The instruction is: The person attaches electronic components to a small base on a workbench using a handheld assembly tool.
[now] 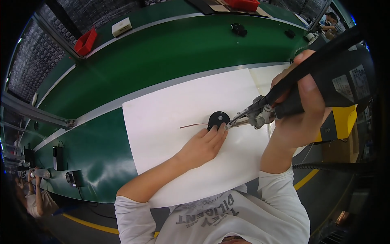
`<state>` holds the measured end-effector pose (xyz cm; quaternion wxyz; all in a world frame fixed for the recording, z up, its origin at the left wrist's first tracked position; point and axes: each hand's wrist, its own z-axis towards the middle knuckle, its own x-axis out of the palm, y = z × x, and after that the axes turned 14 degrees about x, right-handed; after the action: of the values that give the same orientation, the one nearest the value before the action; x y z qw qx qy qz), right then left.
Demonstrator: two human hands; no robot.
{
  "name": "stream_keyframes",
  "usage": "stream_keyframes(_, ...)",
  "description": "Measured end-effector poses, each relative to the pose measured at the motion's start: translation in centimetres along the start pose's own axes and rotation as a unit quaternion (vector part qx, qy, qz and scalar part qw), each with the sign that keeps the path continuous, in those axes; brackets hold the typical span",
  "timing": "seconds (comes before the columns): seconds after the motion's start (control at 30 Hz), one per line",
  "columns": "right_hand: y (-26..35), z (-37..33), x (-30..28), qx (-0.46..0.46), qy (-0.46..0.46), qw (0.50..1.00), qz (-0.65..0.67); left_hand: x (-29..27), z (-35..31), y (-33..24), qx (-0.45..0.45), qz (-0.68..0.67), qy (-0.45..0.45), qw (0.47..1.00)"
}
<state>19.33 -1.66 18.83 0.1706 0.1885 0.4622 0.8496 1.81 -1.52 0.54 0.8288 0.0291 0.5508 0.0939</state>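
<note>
1. Two hands at work over a white sheet (170,122) on the green tabletop (162,53).
2. Left hand (203,146) lies flat on the sheet, fingers together, fingertips pressing the near edge of a small black disc (219,119) to steady it. Not pinching, just holding it down.
3. Right hand (298,110) is wrapped tight around a black power screwdriver (325,77), tilted, its metal nose (243,118) touching the disc's right edge.
4. Disc sits near the middle of the sheet; a thin reddish wire (193,125) trails from it to the left.
5. Progress, my call: tool tip is at the disc, so fastening looks underway or about to start. I can't tell whether a screw is seated; too small.
6. No finished pieces visible on the sheet, so I'd judge plenty is left.
7. Around: red bins (85,41) on the far side, a white box (121,27), small black parts (239,29) further back, another person (34,195) at lower left.
</note>
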Motion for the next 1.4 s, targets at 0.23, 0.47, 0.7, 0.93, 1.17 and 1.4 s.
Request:
stream_keyframes(0.23, -0.2, 0.1, 0.0, -0.018, 0.038, 0.999, -0.015, -0.2, 0.5, 0.4, 0.019, 0.037, -0.033, 0.999)
stream_keyframes(0.47, 0.0, -0.1, -0.1, -0.012, 0.053, 0.997, -0.046, 0.1, 0.0, 0.2, 0.03, 0.054, -0.005, 0.998)
stream_keyframes(0.7, 0.3, -0.1, 0.2, -0.006, 0.03, 0.997, -0.066, 0.4, 0.1, 0.1, 0.036, 0.075, -0.011, 0.996)
stream_keyframes(0.93, 0.2, 0.0, -0.1, -0.017, 0.037, 0.998, -0.056, 0.5, -0.2, 0.1, 0.012, 0.032, -0.028, 0.999)
stream_keyframes(1.17, 0.4, 0.3, -0.6, -0.045, 0.014, 0.997, -0.063, 0.0, -0.6, 1.4, -0.181, -0.103, -0.204, 0.957)
stream_keyframes(1.4, 0.6, 0.3, -1.2, -0.027, 0.034, 0.998, -0.041, 1.0, 0.0, 2.0, -0.356, -0.289, -0.239, 0.856)
